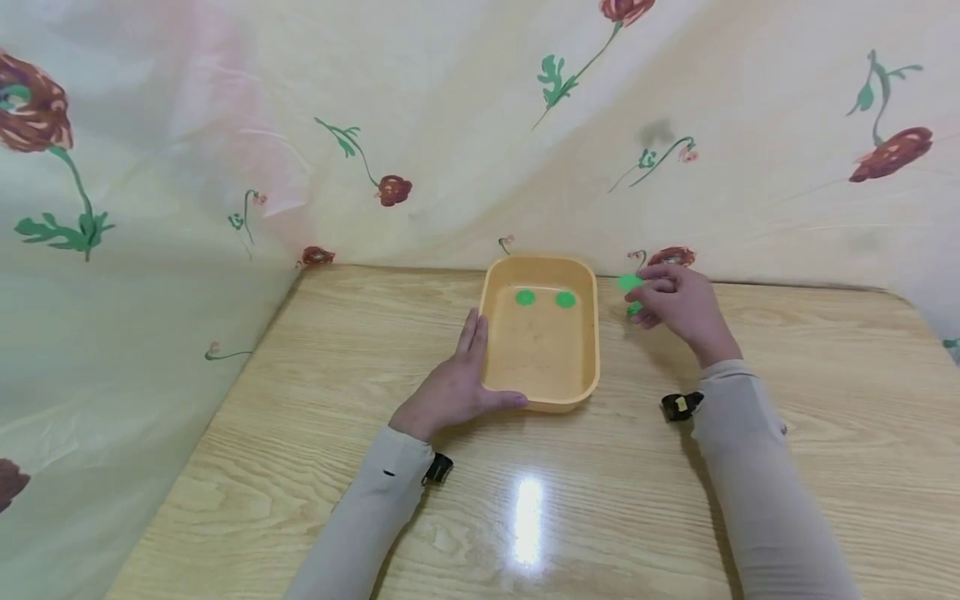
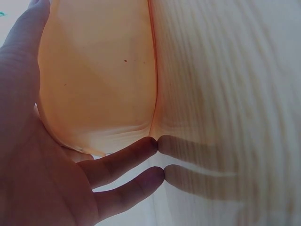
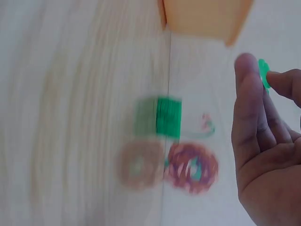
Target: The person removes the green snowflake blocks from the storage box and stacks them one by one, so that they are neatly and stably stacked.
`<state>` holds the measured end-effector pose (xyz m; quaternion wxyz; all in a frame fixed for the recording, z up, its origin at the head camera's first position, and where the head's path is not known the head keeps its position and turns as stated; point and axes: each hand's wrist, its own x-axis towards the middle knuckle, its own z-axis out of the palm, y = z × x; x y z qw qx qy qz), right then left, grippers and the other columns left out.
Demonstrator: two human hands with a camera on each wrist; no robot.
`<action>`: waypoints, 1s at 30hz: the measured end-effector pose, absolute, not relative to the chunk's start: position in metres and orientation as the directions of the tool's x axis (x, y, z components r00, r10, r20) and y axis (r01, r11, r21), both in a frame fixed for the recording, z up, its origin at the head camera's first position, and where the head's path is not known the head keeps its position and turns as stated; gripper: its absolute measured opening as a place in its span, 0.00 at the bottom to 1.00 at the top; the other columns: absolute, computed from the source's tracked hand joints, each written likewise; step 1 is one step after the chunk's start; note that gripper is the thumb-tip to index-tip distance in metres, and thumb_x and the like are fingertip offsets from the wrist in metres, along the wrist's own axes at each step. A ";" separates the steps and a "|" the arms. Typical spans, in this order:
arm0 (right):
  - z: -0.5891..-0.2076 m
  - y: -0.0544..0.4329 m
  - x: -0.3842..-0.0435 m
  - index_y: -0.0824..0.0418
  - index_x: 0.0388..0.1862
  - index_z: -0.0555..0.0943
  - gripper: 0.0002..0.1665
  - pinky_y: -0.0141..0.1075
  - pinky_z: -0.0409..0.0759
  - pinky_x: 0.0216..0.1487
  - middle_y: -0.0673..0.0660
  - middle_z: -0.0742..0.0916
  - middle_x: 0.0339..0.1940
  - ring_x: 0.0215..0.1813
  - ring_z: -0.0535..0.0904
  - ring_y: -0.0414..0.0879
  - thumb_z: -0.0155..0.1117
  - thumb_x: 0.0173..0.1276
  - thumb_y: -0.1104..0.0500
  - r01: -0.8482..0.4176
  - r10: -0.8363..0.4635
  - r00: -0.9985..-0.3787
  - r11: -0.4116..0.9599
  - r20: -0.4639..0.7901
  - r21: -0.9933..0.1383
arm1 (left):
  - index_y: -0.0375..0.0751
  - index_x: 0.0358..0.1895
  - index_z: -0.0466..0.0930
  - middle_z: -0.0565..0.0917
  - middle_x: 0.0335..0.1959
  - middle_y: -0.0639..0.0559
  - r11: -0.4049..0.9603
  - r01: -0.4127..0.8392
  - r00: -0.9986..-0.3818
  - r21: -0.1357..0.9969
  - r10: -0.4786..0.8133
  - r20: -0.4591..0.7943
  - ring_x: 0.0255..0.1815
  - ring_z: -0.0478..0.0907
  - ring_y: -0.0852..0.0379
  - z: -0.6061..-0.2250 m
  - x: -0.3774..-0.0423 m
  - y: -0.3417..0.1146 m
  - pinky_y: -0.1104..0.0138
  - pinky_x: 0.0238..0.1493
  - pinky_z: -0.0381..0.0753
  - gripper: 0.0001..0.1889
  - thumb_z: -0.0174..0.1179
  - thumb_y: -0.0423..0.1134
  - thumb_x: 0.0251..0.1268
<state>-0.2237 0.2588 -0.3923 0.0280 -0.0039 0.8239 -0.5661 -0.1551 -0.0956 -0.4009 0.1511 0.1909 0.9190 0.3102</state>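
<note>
A shallow orange plastic tray [image 1: 540, 358] rests on the wooden table, with two green discs [image 1: 525, 297] lying flat inside its far end. My left hand [image 1: 453, 387] rests against the tray's near left corner, its thumb along the near rim and fingers straight along the left side. In the left wrist view, two fingertips touch the tabletop. To the right of the tray, my right hand [image 1: 678, 304] is raised and pinches a green disc [image 3: 263, 74] between thumb and fingers. Below that hand, a short stack of green discs [image 3: 168, 117] stands on the table, partly hidden in the head view.
A pale flowered sheet [image 1: 465, 125] hangs behind the wooden table [image 1: 300, 433] and along its left side. Tray and stack sit close to the table's back edge. Each wrist carries a small black camera [image 1: 681, 407].
</note>
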 end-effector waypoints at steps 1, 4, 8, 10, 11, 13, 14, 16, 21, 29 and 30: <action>-0.394 0.265 -0.224 0.68 0.64 0.72 0.25 0.42 0.85 0.36 0.56 0.90 0.41 0.31 0.86 0.47 0.61 0.76 0.55 0.032 -0.019 -0.999 0.363 -0.041 -0.931 | 0.44 0.81 0.23 0.17 0.78 0.62 0.737 0.258 -0.882 0.625 0.444 -0.159 0.65 0.73 0.40 -0.401 -0.155 -0.095 0.56 0.58 0.76 0.71 0.68 0.73 0.52; -0.400 0.283 -0.225 0.69 0.66 0.70 0.28 0.39 0.84 0.34 0.52 0.90 0.36 0.28 0.84 0.45 0.62 0.76 0.53 0.058 0.024 -0.998 0.384 -0.053 -0.922 | 0.44 0.81 0.23 0.17 0.78 0.62 0.741 0.256 -0.884 0.620 0.439 -0.160 0.64 0.73 0.41 -0.401 -0.156 -0.094 0.57 0.57 0.77 0.71 0.67 0.73 0.52; -0.410 0.297 -0.228 0.71 0.65 0.70 0.29 0.37 0.83 0.31 0.53 0.88 0.33 0.27 0.82 0.44 0.63 0.76 0.54 0.069 0.013 -0.997 0.440 -0.071 -0.895 | 0.45 0.81 0.23 0.17 0.79 0.62 0.744 0.245 -0.888 0.622 0.429 -0.163 0.65 0.72 0.41 -0.401 -0.157 -0.093 0.56 0.59 0.76 0.72 0.68 0.72 0.51; -0.416 0.299 -0.230 0.72 0.63 0.71 0.27 0.37 0.83 0.30 0.53 0.87 0.31 0.26 0.81 0.44 0.65 0.74 0.57 0.080 -0.005 -0.996 0.410 -0.090 -0.909 | 0.45 0.81 0.23 0.17 0.79 0.62 0.743 0.239 -0.891 0.625 0.424 -0.164 0.66 0.72 0.41 -0.402 -0.158 -0.092 0.56 0.60 0.75 0.72 0.69 0.72 0.51; -0.419 0.299 -0.231 0.72 0.62 0.71 0.26 0.38 0.82 0.30 0.53 0.86 0.30 0.26 0.80 0.44 0.65 0.74 0.59 0.092 -0.013 -0.994 0.380 -0.105 -0.920 | 0.45 0.81 0.23 0.17 0.78 0.62 0.743 0.237 -0.891 0.626 0.423 -0.164 0.66 0.72 0.41 -0.402 -0.158 -0.092 0.57 0.59 0.76 0.72 0.69 0.72 0.51; -0.424 0.300 -0.234 0.73 0.61 0.72 0.24 0.37 0.82 0.29 0.51 0.85 0.27 0.25 0.80 0.43 0.66 0.73 0.61 0.082 -0.035 -0.994 0.366 -0.102 -0.927 | 0.45 0.81 0.23 0.17 0.78 0.62 0.743 0.237 -0.892 0.626 0.422 -0.164 0.65 0.72 0.42 -0.402 -0.159 -0.091 0.57 0.59 0.76 0.72 0.68 0.72 0.51; -0.427 0.300 -0.235 0.73 0.60 0.73 0.23 0.37 0.81 0.28 0.51 0.85 0.26 0.24 0.80 0.43 0.66 0.72 0.62 0.075 -0.041 -0.994 0.361 -0.097 -0.929 | 0.45 0.81 0.23 0.17 0.78 0.62 0.744 0.238 -0.892 0.624 0.422 -0.163 0.64 0.73 0.42 -0.402 -0.159 -0.091 0.57 0.58 0.76 0.72 0.68 0.73 0.51; -0.430 0.300 -0.236 0.72 0.59 0.74 0.22 0.37 0.81 0.28 0.52 0.84 0.24 0.24 0.80 0.44 0.66 0.72 0.62 0.057 -0.054 -0.995 0.371 -0.084 -0.927 | 0.45 0.81 0.22 0.17 0.78 0.62 0.746 0.241 -0.892 0.621 0.423 -0.162 0.64 0.73 0.42 -0.402 -0.160 -0.090 0.57 0.57 0.77 0.72 0.67 0.73 0.51; -0.431 0.303 -0.239 0.72 0.60 0.74 0.23 0.37 0.82 0.28 0.57 0.84 0.26 0.24 0.81 0.46 0.64 0.74 0.59 -0.002 -0.096 -0.994 0.467 -0.048 -0.884 | 0.45 0.81 0.23 0.17 0.78 0.62 0.747 0.239 -0.891 0.621 0.423 -0.166 0.65 0.73 0.40 -0.399 -0.162 -0.089 0.57 0.57 0.77 0.72 0.67 0.74 0.50; -0.430 0.302 -0.242 0.72 0.62 0.74 0.24 0.37 0.81 0.27 0.59 0.84 0.28 0.25 0.81 0.46 0.64 0.75 0.58 0.006 -0.117 -0.991 0.487 -0.072 -0.873 | 0.44 0.81 0.24 0.18 0.79 0.61 0.752 0.212 -0.890 0.624 0.412 -0.195 0.68 0.70 0.40 -0.395 -0.165 -0.088 0.57 0.58 0.76 0.72 0.67 0.74 0.50; -0.430 0.302 -0.242 0.71 0.62 0.74 0.24 0.37 0.81 0.27 0.59 0.84 0.29 0.25 0.81 0.46 0.64 0.75 0.57 0.008 -0.118 -0.990 0.489 -0.075 -0.872 | 0.44 0.81 0.23 0.17 0.79 0.61 0.752 0.209 -0.890 0.625 0.411 -0.197 0.68 0.70 0.40 -0.395 -0.165 -0.087 0.57 0.58 0.76 0.72 0.67 0.74 0.50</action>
